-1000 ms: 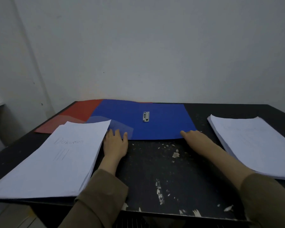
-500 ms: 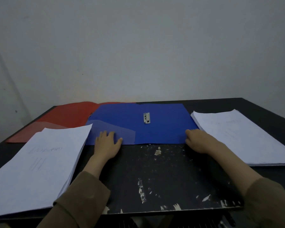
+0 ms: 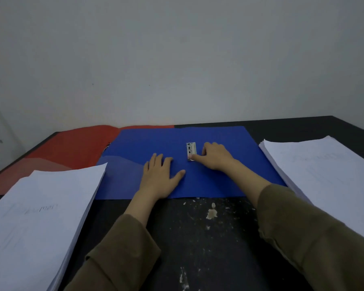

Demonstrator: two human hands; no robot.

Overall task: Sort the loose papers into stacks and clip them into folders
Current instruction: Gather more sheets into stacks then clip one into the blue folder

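Open blue card folder (image 3: 176, 143) flat on black scuffed desk (image 3: 197, 238), small metal clip (image 3: 191, 151) at centre. Left hand (image 3: 160, 175) splayed flat, pins folder just left of clip. Right hand (image 3: 213, 157) fingers curled, thumb tip on clip's near end, likely to lift it; holds nothing. White paper stacks (image 3: 36, 217) (image 3: 323, 171) wait either side. Red folder (image 3: 71, 150) beyond left hand.

My open folder (image 3: 208, 181) lies before me on the table (image 3: 208, 238). Its clip (image 3: 191, 151) sits on it, a second folder (image 3: 71, 152) behind-left, one paper stack (image 3: 36, 223) left, another (image 3: 323, 175) right.
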